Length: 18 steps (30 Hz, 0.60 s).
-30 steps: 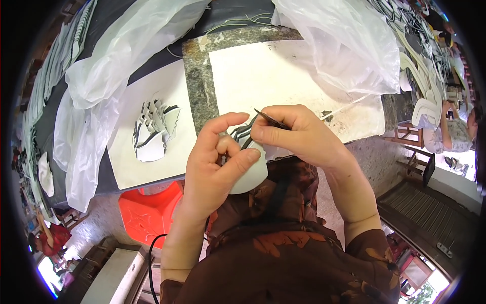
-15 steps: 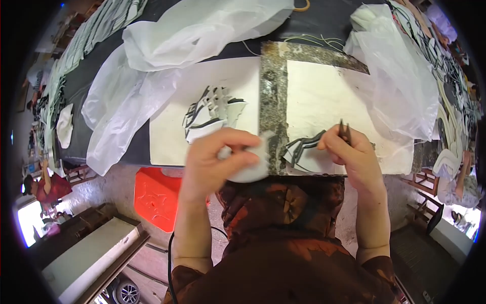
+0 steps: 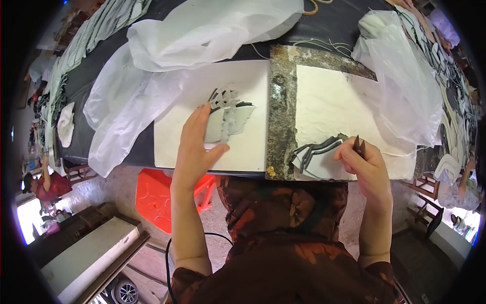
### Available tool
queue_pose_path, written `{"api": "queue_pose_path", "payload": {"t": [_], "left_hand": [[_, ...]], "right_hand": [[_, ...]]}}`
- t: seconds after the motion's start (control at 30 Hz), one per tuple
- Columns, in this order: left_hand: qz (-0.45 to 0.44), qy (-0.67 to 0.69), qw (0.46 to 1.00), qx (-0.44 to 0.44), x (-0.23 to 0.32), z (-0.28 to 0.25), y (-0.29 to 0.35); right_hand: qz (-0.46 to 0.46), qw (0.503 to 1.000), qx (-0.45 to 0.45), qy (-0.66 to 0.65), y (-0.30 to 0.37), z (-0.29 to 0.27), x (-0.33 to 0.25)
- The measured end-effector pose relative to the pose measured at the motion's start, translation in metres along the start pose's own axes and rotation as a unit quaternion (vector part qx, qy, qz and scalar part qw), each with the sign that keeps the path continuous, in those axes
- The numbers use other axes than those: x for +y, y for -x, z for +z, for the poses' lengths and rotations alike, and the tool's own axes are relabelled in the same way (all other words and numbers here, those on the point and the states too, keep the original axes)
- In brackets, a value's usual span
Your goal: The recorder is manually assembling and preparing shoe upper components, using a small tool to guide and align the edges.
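Observation:
My left hand (image 3: 195, 147) lies over the left white sheet, fingers stretched and thumb apart. Its fingers touch the edge of a pile of pale grey cut pieces (image 3: 229, 124) with dark trim, shaped like shoe-upper parts. In my right hand (image 3: 365, 161) are dark pointed thread snips (image 3: 359, 147), tips sticking up past the curled fingers; their handles are hidden in the palm. Against those fingertips sits a second small stack of white pieces with black edging (image 3: 318, 156), at the front edge of the right-hand sheet.
Crumpled translucent plastic bags (image 3: 187, 43) cover the back left, and another plastic bag (image 3: 400, 76) lies at the right. A worn, stained board (image 3: 282, 101) lies under the right white sheet (image 3: 334, 101). Below the table edge stands a red plastic stool (image 3: 154, 200). Strips hang at both sides.
My left hand has moved from the middle, where it held a pale piece, left and away from me to the pile, and its fingers have straightened. My right hand stays beside its stack.

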State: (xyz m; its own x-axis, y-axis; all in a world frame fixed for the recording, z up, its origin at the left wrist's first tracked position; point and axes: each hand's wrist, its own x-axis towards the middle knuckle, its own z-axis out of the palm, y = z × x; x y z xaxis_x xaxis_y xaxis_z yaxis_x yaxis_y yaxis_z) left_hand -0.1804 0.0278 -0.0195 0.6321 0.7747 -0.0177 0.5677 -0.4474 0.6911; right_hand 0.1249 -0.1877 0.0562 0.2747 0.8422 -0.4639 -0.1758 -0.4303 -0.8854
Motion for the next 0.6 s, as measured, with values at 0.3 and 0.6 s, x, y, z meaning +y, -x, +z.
{"api": "queue_pose_path", "payload": {"t": [0.3, 0.6], "left_hand": [[0.038, 0.211, 0.977, 0.019, 0.073, -0.01, 0.002], [-0.172, 0.544, 0.782, -0.25, 0.165, 0.042, 0.007]], "right_hand": [[-0.274, 0.917, -0.085, 0.277, 0.005, 0.017, -0.011], [-0.313, 0.867, -0.088, 0.377, 0.031, 0.024, -0.009]]}}
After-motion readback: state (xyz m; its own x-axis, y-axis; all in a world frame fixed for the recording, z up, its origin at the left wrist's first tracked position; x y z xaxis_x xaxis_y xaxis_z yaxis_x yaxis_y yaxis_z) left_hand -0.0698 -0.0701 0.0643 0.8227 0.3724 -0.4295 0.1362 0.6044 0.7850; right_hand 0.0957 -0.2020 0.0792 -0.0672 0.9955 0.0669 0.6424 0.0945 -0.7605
